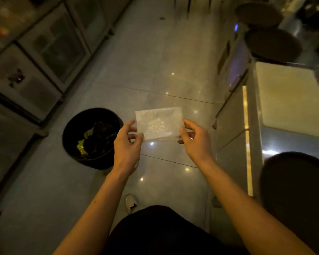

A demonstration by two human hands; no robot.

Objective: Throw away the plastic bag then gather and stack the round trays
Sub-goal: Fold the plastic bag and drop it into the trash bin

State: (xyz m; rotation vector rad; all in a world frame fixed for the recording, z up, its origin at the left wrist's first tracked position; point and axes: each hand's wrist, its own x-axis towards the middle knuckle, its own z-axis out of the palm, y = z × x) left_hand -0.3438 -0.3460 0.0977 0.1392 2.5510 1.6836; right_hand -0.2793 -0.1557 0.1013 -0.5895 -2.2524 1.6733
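A clear plastic bag (158, 123) is stretched flat between both hands above the tiled floor. My left hand (127, 146) pinches its left edge and my right hand (196, 142) pinches its right edge. A black round bin (70, 137) with rubbish inside stands on the floor just left of my left hand. Dark round trays lie on the counter to the right: one near me (295, 183), one farther along (273, 45) and one at the far end (259, 13).
A steel counter (287, 140) with a pale cutting board (287, 96) runs along the right. Glass-door cabinets (44, 48) line the left side. The tiled floor aisle (155, 61) stretches ahead. My shoe (131, 202) shows below the hands.
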